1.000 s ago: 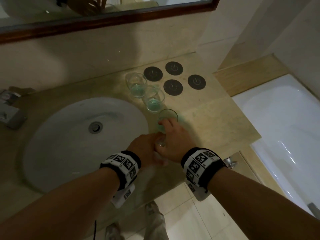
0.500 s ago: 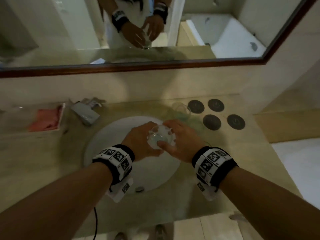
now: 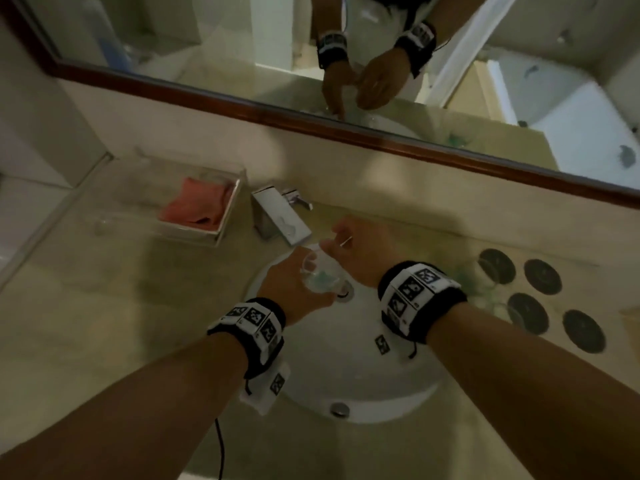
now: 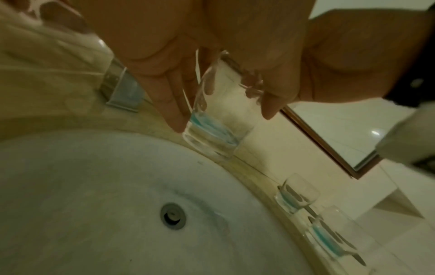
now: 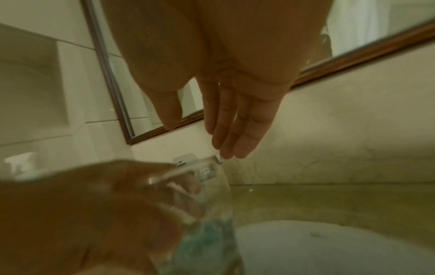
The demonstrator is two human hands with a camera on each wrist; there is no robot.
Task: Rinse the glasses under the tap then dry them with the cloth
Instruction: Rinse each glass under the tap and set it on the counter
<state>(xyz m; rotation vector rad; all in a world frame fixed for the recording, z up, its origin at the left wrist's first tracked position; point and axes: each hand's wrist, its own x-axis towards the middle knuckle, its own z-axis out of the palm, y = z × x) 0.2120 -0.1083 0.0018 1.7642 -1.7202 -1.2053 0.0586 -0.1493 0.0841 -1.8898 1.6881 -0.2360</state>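
While you hold the glass (image 3: 320, 275) over the basin (image 3: 363, 382), here's the read:

glass: in your left hand (image 3: 294, 289), fingers curled round its wall, upright, bluish residue at the bottom. It sits just below and in front of the tap (image 3: 280, 220) spout, so I judge it's staged for the rinse; no water stream visible.

left grip: wrapped round the glass, holding it alone.

right grip: your right hand (image 3: 360, 251) carries nothing, fingers straight and together, reaching past the glass rim toward the tap lever (image 3: 298, 199). Likely it's going for the water. Whether it touches the lever, can't tell.

other glasses: two glasses (image 4: 299, 195) stand on the worktop (image 3: 104, 306) at the basin's right edge, both with blue residue, not yet rinsed by the look of it.

cloth: pink cloth (image 3: 197, 206) lies in a clear tray (image 3: 225, 216) left of the tap, well apart from both hands; drying comes later.

head view only: cloth, tray, four dark coasters (image 3: 542, 277) right of the basin, mirror (image 3: 311, 46).

left wrist view only: residue layer side-on, the drain (image 4: 173, 215), the two waiting glasses clearly.

right wrist view only: straight fingers (image 5: 235, 134) just above the lever; the glass is blurred there.
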